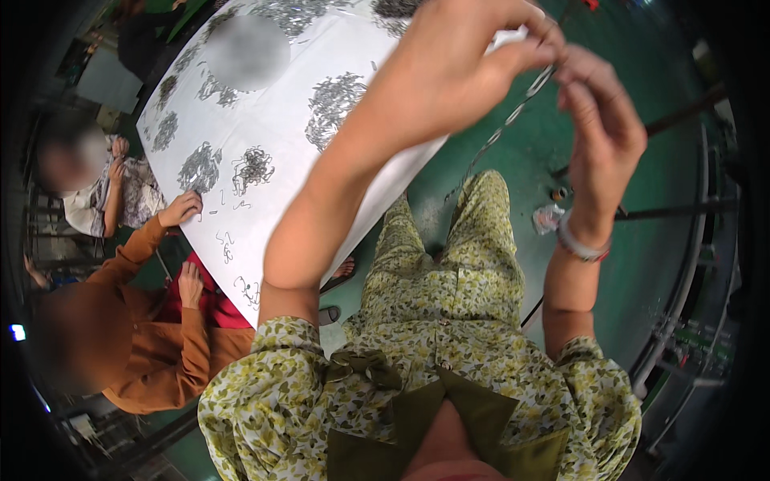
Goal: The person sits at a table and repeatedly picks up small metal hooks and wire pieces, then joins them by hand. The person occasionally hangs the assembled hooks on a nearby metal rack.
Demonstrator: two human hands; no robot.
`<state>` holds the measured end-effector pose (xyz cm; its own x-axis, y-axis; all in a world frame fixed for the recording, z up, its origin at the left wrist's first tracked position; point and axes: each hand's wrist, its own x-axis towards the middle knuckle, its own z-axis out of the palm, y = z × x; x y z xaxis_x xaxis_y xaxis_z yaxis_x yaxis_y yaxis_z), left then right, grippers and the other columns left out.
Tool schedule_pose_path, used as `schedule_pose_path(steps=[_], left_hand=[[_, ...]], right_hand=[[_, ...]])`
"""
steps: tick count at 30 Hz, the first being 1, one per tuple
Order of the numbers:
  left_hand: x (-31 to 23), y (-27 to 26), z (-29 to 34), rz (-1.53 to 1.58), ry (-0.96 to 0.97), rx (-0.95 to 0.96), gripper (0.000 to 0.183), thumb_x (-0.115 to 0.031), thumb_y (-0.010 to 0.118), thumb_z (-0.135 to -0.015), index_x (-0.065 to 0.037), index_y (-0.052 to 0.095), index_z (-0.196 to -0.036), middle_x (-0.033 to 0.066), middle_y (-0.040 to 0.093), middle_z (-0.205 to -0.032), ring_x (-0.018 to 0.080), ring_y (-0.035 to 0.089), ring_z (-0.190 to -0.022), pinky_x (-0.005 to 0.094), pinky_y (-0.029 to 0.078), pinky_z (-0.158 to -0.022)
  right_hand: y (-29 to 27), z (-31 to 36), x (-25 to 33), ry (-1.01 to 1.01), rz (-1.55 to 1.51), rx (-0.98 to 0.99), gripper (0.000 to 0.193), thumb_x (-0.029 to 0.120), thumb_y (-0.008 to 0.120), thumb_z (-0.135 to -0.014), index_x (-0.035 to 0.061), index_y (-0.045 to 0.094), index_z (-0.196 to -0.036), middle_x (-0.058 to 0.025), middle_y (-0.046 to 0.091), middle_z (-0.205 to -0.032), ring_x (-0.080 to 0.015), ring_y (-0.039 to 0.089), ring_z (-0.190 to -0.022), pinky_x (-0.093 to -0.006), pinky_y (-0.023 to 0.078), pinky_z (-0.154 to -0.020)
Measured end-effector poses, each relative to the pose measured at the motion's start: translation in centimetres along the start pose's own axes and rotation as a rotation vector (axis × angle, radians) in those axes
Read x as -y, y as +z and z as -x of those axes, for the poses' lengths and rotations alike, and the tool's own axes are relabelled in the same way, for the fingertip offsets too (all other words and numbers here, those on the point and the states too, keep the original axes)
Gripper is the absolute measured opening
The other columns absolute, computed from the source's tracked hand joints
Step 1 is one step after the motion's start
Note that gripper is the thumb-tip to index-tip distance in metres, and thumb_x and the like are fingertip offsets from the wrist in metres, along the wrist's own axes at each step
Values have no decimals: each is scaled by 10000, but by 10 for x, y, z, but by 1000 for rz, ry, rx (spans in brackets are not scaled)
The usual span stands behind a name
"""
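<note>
Both my hands are raised at the upper right, fingertips meeting in a pinch. A thin chain of silvery metal links [513, 118] hangs from there, slanting down to the left above my knees. My left hand [469, 60] reaches across the table's corner, thumb and fingers closed at the chain's upper end. My right hand [605, 120], with a pale band at the wrist, is closed on the same end from the right. Exactly how the fingertips grip the top link is hidden. Nearest my left forearm on the table is a pile of grey metal pieces [335, 108].
A white-covered table [273, 212] bears several more piles, including a dark one [253, 170] and a grey one [200, 167]. A co-worker in a brown top [172, 345] has a hand at the table's left edge; another person sits farther left. A clear plastic bag [548, 218] lies on the green floor.
</note>
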<state>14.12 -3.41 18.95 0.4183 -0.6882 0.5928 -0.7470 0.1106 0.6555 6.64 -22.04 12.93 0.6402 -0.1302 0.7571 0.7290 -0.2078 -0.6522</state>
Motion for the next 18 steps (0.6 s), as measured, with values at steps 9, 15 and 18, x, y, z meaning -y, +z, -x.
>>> schedule_pose_path(steps=[9, 15, 18], left_hand=[[-33, 38, -77, 418, 68, 54, 274, -178, 556, -946, -15, 585, -1164, 110, 611, -1040, 176, 558, -958, 327, 454, -860], [-78, 61, -139, 584, 161, 13, 401, -212, 550, -955, 7, 502, -1287, 159, 571, -1211, 235, 545, -1113, 404, 455, -969], [-84, 93, -138, 630, 153, 94, 452, -239, 563, -950, 11, 485, -1318, 159, 572, -1248, 239, 550, -1151, 412, 460, -994]], right_hand=[[-37, -64, 70, -216, -216, -321, 188, 34, 559, -933, -13, 588, -1112, -91, 667, -954, -118, 637, -834, -214, 508, -684], [-106, -78, 128, -323, -190, 4, 180, 25, 627, -898, -12, 632, -1075, -87, 686, -932, -87, 635, -798, -184, 497, -674], [-132, -56, 183, -315, 25, -140, 195, 13, 651, -878, -6, 643, -1072, -70, 690, -935, -86, 644, -831, -174, 496, -695]])
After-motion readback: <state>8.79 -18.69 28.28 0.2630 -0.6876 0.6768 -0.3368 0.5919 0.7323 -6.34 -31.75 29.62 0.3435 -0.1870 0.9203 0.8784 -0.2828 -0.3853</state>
